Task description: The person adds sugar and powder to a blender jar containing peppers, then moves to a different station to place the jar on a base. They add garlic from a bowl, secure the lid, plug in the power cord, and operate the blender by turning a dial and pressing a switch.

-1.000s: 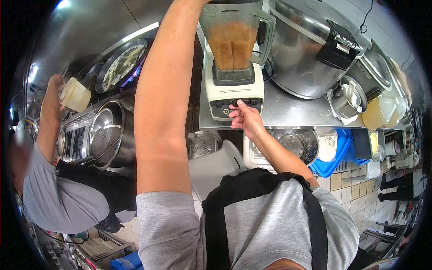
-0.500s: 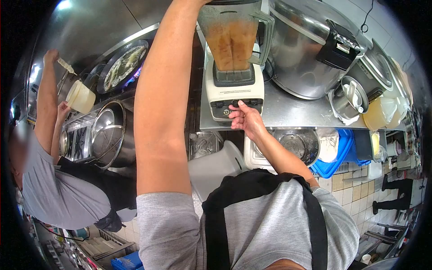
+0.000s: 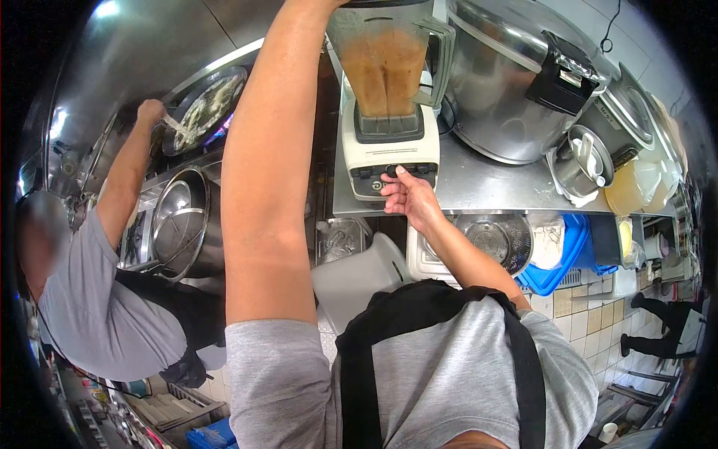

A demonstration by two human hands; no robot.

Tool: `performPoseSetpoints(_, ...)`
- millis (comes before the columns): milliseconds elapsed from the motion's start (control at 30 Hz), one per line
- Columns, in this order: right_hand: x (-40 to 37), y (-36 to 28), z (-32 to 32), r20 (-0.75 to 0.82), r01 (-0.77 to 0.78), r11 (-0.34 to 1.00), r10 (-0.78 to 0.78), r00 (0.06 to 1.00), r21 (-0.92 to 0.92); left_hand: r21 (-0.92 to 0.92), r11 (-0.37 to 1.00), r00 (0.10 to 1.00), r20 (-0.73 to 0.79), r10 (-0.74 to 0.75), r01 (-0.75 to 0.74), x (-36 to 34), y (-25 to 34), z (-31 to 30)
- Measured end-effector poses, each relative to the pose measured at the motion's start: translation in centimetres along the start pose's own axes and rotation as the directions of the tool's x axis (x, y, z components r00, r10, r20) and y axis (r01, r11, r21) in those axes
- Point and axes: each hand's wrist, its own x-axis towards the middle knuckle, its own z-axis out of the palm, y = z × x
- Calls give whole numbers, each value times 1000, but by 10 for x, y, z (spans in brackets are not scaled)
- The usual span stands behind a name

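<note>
A blender (image 3: 389,153) with a white base stands on the steel counter, its clear jug (image 3: 383,71) part filled with orange-brown liquid. My right hand (image 3: 410,198) is at the front of the base, thumb and fingers closed on the small black knob (image 3: 393,171). Stretched far forward, my left arm reaches the top of the jug. Only the edge of my left hand (image 3: 323,4) shows beside the dark lid at the upper frame edge; its fingers are cut off from view.
Right of the blender sits a large steel cooker (image 3: 508,97), then a steel pot (image 3: 583,161) with utensils. Below are a grey bin (image 3: 355,280) and a blue tub (image 3: 565,258). At left, a co-worker's hand (image 3: 152,112) holds a utensil over a wok (image 3: 206,112).
My hands stay in place on the blender. The co-worker's arm has swung right to the wok, and their pale container has gone from sight. The liquid looks more even.
</note>
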Motion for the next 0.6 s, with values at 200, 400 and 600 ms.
performPoseSetpoints(200, 1, 1, -1, 0, 3, 1000, -3, 1000, -6, 3, 1000, 1000, 12, -6, 6, -1, 2, -2)
performPoseSetpoints(400, 2, 2, -2, -13, 9, 1000, -10, 1000, -22, 6, 1000, 1000, 0, 6, -6, -1, 0, -1)
performPoseSetpoints(600, 0, 1, 0, -30, 15, 999, -16, 999, -37, 10, 1000, 1000, -6, 1, -1, -1, 0, -1)
